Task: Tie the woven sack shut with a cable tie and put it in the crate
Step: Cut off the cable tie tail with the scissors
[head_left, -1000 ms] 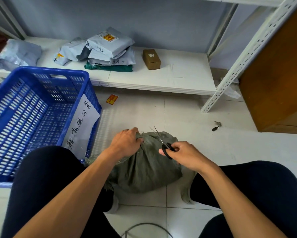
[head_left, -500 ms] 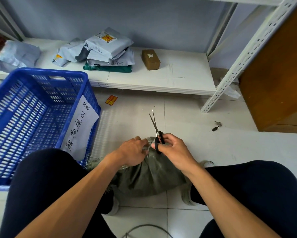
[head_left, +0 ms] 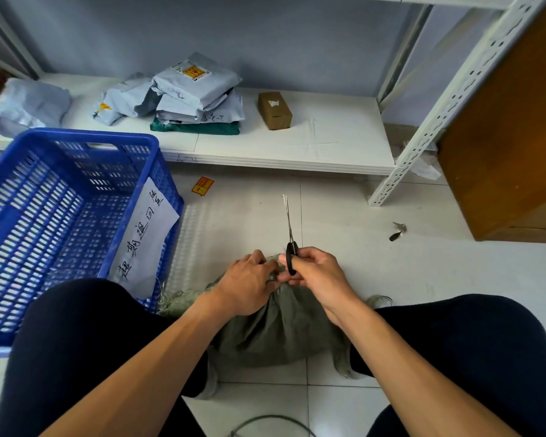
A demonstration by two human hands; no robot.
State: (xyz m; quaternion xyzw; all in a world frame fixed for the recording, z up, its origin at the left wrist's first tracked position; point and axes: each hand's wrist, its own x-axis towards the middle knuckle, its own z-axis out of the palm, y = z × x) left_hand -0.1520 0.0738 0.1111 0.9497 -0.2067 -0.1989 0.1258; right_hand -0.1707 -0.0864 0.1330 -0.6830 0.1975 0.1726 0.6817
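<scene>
In the head view, the woven sack (head_left: 278,329) lies on the tiled floor in the lower middle of the frame, between your two dark-clad knees. Its gathered neck is turned toward the top of the frame.

Your left hand (head_left: 246,287) sits on that neck with the fingers curled down, bunching the grey-green cloth. The fingertips are tucked out of sight against the fabric.

Your right hand (head_left: 317,274) is just to the right, and the two hands meet at the neck. Its fingers are curled around the black handles of the scissors (head_left: 290,234). The blades are pressed together and point straight up the frame over bare tile. The lower fingers of that hand also reach the sack's neck.

Where the hands meet, the cable tie is too hidden to make out.

The blue crate (head_left: 85,137) stands at the left of the frame, just beside your left knee. The sack's frayed edge lies close to its near corner. A white handwritten label (head_left: 145,234) hangs on the crate's right wall.

Across the upper frame, a white shelf (head_left: 312,143) carries a stack of grey mailers (head_left: 196,89) and a small cardboard box (head_left: 275,110).
</scene>
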